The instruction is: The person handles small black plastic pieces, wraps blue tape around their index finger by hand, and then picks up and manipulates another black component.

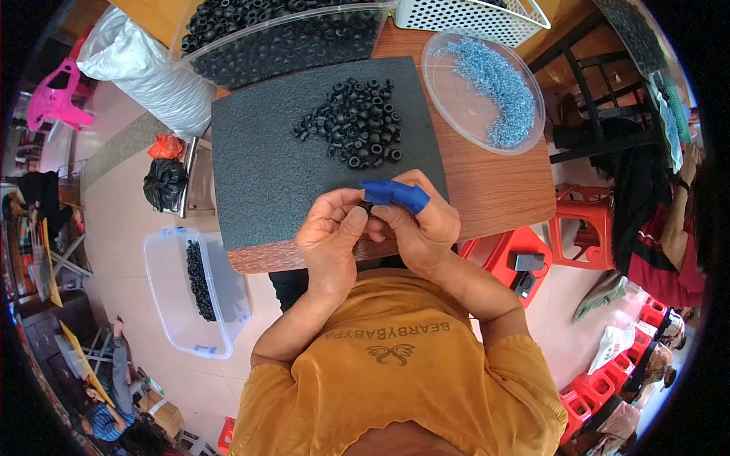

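My left hand (332,232) and my right hand (420,228) meet over the near edge of a dark grey mat (258,152). Pinched between their fingertips is a small black rounded part (366,206), mostly hidden by the thumbs. Blue tape (395,195) wraps my right index finger. Just beyond my hands lies a loose pile of small black hollow parts (357,125). To the right of the mat, a round clear plastic lid (449,106) holds many tiny light-blue pieces (498,87).
A clear bin (296,49) full of black parts stands at the table's far side, beside a white perforated basket (471,24). On the floor at left is a clear tub (171,304) with more black parts. Red stools (585,228) and a white sack (152,72) flank the table (494,190).
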